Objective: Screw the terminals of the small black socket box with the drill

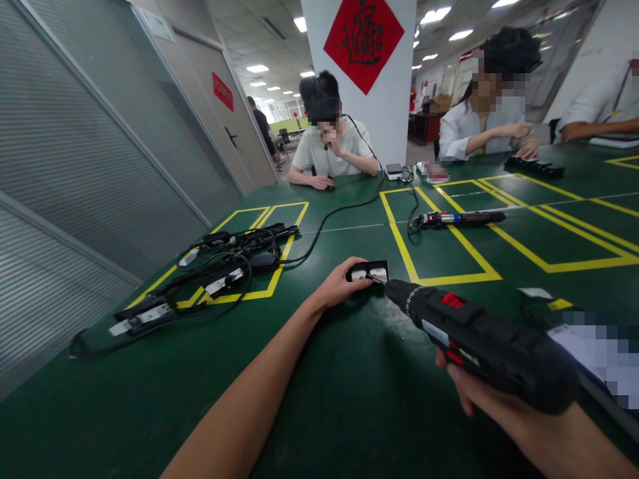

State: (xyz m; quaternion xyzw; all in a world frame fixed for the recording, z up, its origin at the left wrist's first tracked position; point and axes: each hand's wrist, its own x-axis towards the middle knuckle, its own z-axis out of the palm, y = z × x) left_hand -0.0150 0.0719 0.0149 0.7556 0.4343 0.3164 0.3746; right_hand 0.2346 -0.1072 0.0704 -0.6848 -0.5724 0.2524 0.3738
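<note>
My left hand (340, 284) grips a small black block with white inserts (370, 272), pinning it to the green table (349, 399). My right hand (466, 392) is wrapped round a black and red electric screwdriver (474, 336). Its tip touches the right end of the block. Most of my right hand's fingers are hidden under the tool's body.
A pile of black power strips and cables (210, 276) lies in a yellow-taped square on the left. Another screwdriver (462, 217) rests in a taped square further back. Three other people sit along the far side; one person (332, 143) faces me. A white pillar (387, 100) stands behind.
</note>
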